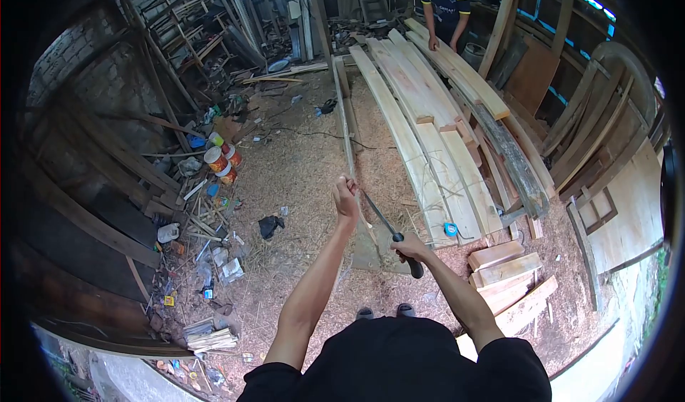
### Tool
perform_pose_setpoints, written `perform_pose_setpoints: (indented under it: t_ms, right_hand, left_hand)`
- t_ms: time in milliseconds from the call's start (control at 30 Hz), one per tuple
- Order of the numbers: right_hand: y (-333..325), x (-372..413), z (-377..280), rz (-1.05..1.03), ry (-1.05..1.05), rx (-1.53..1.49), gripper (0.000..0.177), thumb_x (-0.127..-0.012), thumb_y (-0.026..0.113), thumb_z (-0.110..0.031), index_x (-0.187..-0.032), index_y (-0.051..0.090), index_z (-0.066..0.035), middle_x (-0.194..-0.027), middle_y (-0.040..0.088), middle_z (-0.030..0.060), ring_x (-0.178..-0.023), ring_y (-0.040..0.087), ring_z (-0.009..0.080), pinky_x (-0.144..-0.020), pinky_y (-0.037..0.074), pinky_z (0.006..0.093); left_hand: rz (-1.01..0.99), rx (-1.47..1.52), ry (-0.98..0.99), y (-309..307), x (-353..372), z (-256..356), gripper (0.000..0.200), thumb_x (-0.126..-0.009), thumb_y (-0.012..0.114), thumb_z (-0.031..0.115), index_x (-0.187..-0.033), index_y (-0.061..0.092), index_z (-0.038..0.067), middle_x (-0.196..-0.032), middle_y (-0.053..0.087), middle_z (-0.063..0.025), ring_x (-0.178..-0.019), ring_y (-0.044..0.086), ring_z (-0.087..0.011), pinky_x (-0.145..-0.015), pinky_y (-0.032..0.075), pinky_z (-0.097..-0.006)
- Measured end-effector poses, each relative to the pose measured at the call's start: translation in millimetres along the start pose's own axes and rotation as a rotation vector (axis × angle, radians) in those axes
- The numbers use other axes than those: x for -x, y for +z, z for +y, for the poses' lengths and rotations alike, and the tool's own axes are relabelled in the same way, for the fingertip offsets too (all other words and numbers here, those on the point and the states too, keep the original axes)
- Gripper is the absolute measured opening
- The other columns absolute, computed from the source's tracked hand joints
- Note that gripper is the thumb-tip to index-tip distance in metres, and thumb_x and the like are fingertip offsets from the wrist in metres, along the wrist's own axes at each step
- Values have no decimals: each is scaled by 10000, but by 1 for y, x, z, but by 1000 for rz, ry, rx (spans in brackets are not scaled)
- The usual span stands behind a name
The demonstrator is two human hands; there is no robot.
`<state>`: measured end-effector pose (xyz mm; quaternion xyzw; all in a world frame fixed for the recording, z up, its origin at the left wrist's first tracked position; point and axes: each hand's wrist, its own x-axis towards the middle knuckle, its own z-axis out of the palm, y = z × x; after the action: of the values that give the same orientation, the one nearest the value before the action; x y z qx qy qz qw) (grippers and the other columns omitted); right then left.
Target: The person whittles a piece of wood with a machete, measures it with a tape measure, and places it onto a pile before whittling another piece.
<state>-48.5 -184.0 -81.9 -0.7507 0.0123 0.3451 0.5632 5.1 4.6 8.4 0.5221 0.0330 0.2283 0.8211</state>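
My right hand [409,249] is wrapped round the black handle of a long, narrow-bladed tool [380,215], which looks like a machete or a long file. Its dark blade slants up and left toward my left hand [346,196]. The fingers of that hand are closed beside the blade's far end; whether they grip the tip or something small is not clear. Beyond my hands, a long narrow timber [344,120] runs away from me over the sawdust. To the right lie several long pale planks [407,145], stacked side by side, with a blue tape measure [450,229] on their near end.
Short wood blocks [503,270] lie right of my feet. Another person [446,6] stands at the far end of the planks, hands on one. Paint cans [216,161], a black bag [270,226] and scraps litter the left floor. A wooden panel [628,209] leans at right.
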Motion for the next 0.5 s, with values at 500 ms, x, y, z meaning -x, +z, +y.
perform_pose_setpoints:
  t_ms: [500]
  right_hand:
    - [26,12,-12,13,-65,101,227,-683,604,-177,-593,478,-11,-501,475,56,-401,498,151,-368,411,290]
  left_hand:
    - [12,-61,113,0,4,17,309,-860,387,276,-615,354,90,-580,342,9,-535,327,-95,-498,271,-245]
